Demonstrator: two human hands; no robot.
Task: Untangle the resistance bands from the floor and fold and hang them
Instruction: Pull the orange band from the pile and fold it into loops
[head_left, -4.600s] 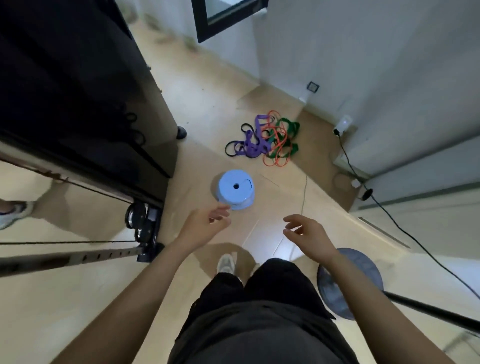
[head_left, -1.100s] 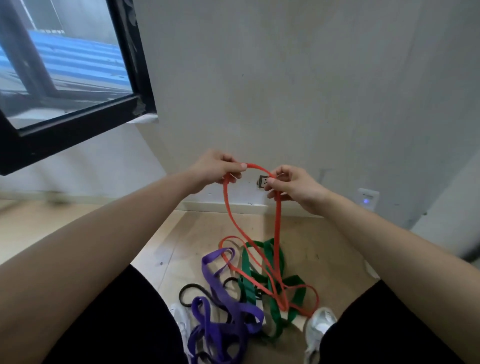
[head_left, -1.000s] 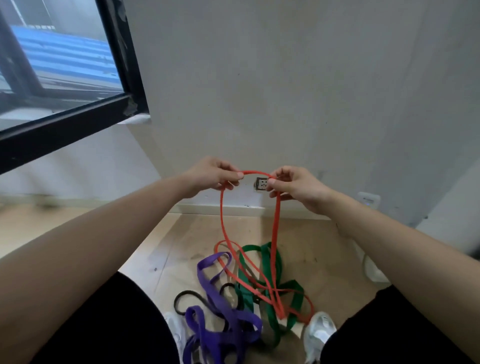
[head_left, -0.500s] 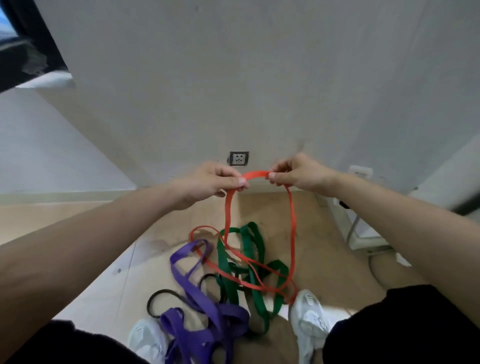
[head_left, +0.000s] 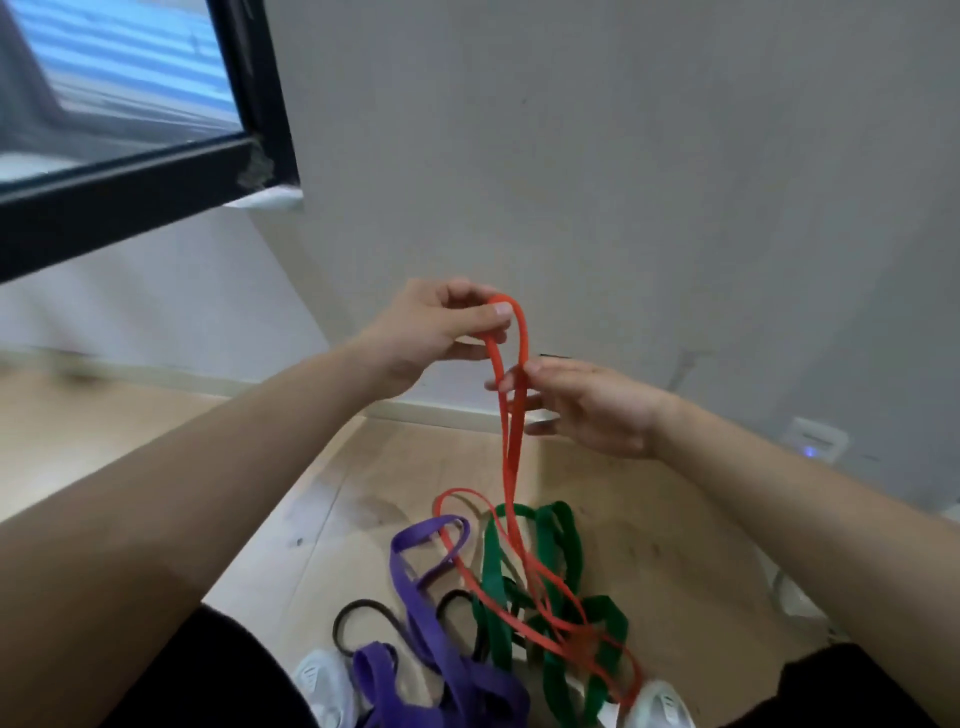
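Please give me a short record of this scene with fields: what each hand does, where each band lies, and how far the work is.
Left hand: pinches the top bend of the red band, raised.
Right hand: lower, thumb and fingers pinch both hanging strands.
Red band: upper part lifted, lower loops cross the green band.
Green band: on the floor, tangled.
Purple band: on the floor, left of the green one.
Black band: thin, partly under the purple one.
Progress: nothing folded or hung yet.
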